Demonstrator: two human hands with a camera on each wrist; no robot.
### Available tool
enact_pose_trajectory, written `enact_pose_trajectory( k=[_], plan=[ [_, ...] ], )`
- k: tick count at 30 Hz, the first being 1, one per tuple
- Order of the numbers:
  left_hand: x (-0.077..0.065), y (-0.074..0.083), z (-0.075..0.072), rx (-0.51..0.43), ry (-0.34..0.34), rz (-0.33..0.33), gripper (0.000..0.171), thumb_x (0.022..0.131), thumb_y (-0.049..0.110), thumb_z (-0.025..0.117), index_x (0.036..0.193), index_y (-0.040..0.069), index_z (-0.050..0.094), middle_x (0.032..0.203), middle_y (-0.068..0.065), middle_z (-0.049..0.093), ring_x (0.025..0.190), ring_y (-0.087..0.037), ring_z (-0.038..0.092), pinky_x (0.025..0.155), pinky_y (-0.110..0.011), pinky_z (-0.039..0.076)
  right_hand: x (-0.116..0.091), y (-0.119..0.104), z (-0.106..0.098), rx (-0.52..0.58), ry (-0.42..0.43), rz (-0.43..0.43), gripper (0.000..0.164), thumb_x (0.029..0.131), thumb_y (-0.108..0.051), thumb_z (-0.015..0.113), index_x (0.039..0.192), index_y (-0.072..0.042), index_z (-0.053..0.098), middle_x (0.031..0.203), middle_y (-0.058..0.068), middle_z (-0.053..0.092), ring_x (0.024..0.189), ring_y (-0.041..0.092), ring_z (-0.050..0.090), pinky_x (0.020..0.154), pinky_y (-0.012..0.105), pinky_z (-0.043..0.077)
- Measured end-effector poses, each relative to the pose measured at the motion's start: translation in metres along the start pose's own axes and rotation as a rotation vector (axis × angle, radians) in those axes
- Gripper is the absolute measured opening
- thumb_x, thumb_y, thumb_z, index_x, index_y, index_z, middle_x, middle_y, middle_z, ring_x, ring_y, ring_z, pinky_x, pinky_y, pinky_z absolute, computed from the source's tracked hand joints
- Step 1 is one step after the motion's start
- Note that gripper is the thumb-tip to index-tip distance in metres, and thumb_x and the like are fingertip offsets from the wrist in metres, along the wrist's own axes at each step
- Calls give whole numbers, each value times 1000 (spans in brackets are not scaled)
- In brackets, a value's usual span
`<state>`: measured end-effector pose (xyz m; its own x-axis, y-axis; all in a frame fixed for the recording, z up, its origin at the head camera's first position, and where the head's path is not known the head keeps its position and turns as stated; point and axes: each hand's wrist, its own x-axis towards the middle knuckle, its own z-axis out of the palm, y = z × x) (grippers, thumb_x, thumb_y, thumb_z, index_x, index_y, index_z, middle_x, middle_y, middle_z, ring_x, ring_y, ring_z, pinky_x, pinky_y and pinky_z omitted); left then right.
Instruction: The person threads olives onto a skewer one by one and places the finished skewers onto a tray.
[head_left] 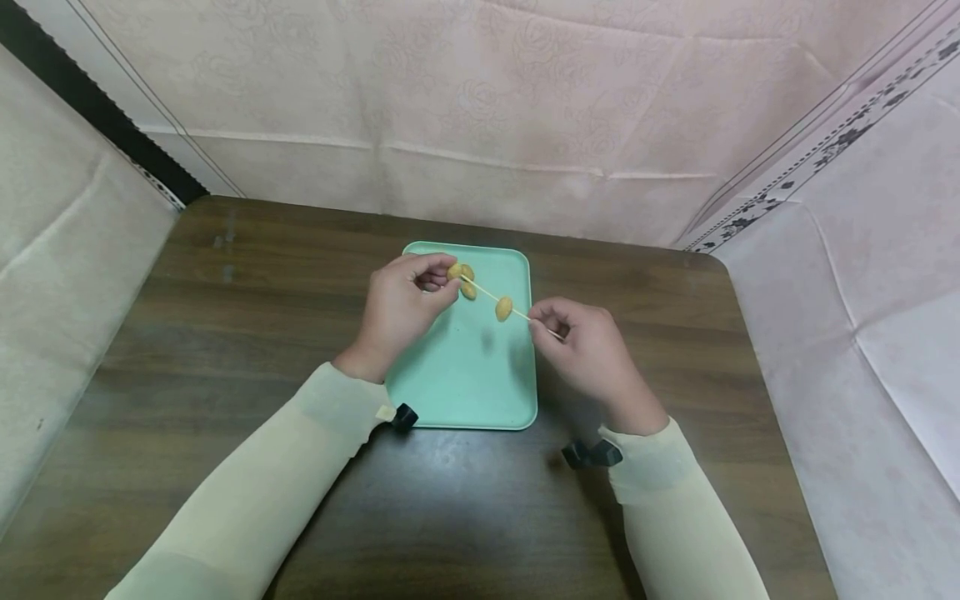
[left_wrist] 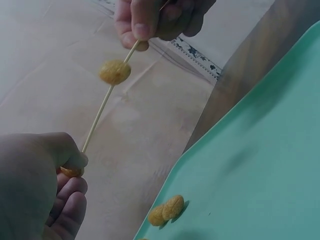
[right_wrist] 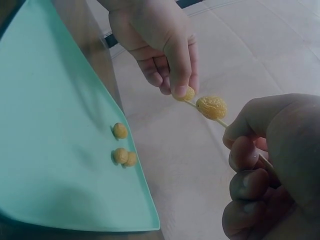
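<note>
The person's left hand pinches a small yellow-brown oval piece of food between the thumb and the fingers. The right hand grips a thin, pale wooden stick near its other end, with the fingers curled around it. One yellow-brown, wrinkled, oval piece is threaded on this stick, between the two hands and nearer to the right one. The stick's far end meets the pinched piece; I cannot tell if it has entered inside. Both hands hold these things above a mint-green rectangular tray, which lies on a dark brown wooden bench. Three similar loose pieces lie on the tray near its edge, two of them touching.
</note>
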<state>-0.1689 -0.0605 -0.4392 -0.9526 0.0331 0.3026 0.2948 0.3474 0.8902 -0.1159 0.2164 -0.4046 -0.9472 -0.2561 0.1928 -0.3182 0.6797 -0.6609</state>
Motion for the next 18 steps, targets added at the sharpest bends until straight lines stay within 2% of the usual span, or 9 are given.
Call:
enact_pose_trajectory(
  k=[9,18],
  plan=[
    [-8,6,10,27,-27,31,24,97,13,89,121,10,87,105,-4,79,95,-14,75,88,-25,66,-1,-1,1,9,-4,13,9,106,-17,76,111,-12,81,78,0,64,72,20,57,62,30,49],
    [-13,8,17,0,-26,97,25,96,12,90,121,8,86,105,-2,81,94,-11,76,88,-27,67,-1,-2,1,14,-7,16,9,106,-17,77,112,-11,81,77,0,64,71,20,57,61,30,49]
  ],
)
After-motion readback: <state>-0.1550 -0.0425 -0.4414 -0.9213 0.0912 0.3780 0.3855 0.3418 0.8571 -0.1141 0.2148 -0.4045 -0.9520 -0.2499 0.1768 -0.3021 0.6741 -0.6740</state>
